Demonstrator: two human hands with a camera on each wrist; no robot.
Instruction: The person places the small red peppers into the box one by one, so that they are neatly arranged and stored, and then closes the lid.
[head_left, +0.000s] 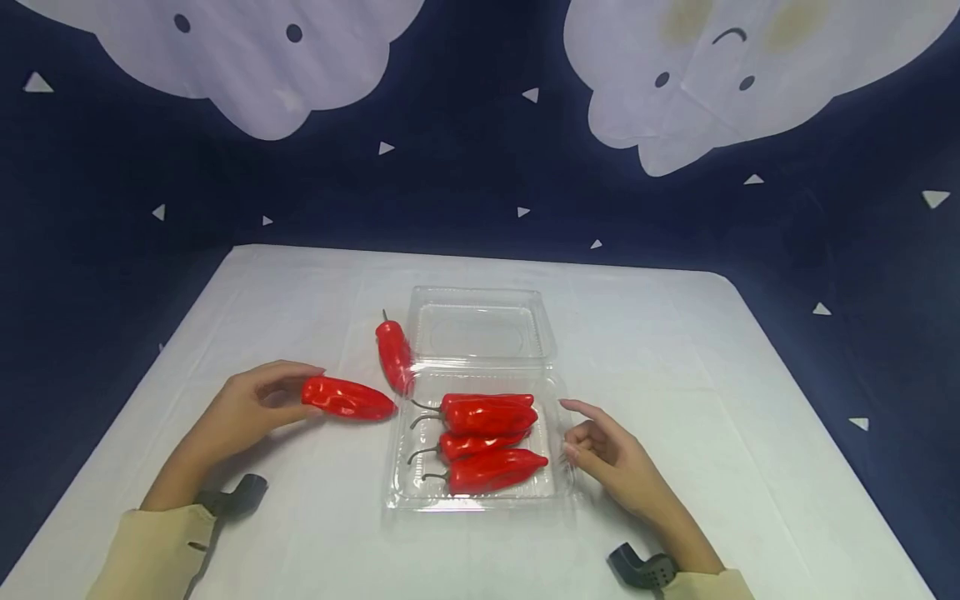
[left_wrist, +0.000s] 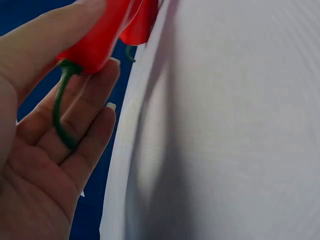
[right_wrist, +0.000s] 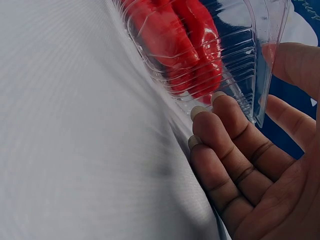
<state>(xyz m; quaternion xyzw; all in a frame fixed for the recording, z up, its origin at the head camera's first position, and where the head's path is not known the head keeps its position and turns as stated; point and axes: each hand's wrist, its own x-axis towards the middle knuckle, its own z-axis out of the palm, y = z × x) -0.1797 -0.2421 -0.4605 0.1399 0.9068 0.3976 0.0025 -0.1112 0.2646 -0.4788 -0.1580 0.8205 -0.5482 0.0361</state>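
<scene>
My left hand (head_left: pixel 255 408) holds a red pepper (head_left: pixel 348 398) between thumb and fingers, left of the clear plastic container (head_left: pixel 397 492). In the left wrist view the pepper's green stem (left_wrist: pixel 62 107) hangs toward the palm. Its tip points at the container's left edge in the head view. My right hand (head_left: pixel 611 458) holds the container's right rim, thumb and forefinger on the edge, other fingers bent against the wall in the right wrist view. Several red peppers (head_left: pixel 495 471) lie side by side in the container, stems to the left.
Another red pepper (head_left: pixel 393 354) lies on the white table (head_left: pixel 675 358) at the container's left, by its hinge. The container's clear lid (head_left: pixel 480 329) lies folded back, away from me. A dark cloth (head_left: pixel 465 200) with white clouds hangs behind the table.
</scene>
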